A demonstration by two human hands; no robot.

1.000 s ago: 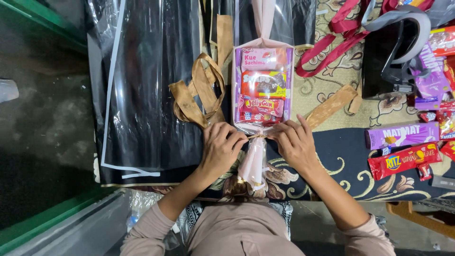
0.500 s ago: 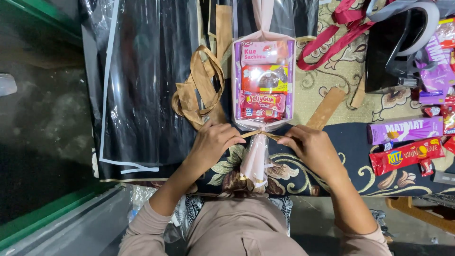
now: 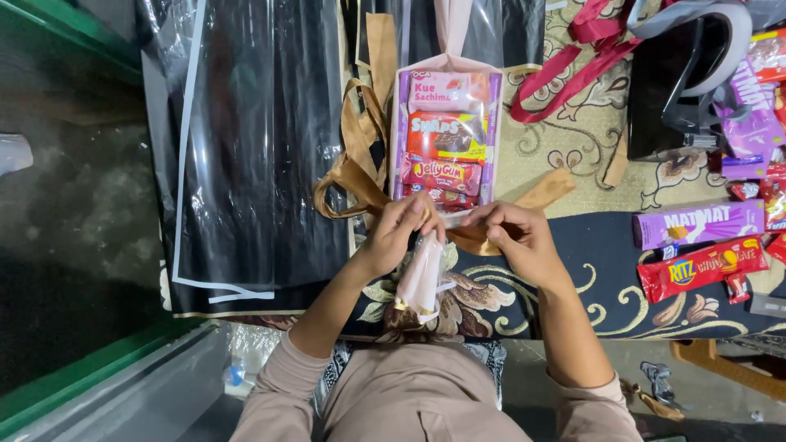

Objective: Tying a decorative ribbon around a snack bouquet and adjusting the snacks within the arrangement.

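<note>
A snack bouquet (image 3: 446,135) wrapped in clear plastic lies on the patterned cloth, with pink, red and purple snack packs stacked inside. Its gathered pink handle (image 3: 422,274) points toward me. My left hand (image 3: 399,233) pinches the wrap at the neck of the bouquet. My right hand (image 3: 512,239) grips a tan ribbon (image 3: 536,196) that crosses the neck. More tan ribbon loops (image 3: 352,168) lie left of the bouquet.
Black plastic wrapping sheets (image 3: 254,147) cover the left side. Loose snack boxes, one purple (image 3: 696,223) and one red (image 3: 704,266), lie at the right. A red ribbon (image 3: 573,69) and a dark bag (image 3: 679,90) sit at the upper right.
Both hands stayed at the bouquet neck. The view shifted slightly nearer, and my fingers drew closer together around the ribbon.
</note>
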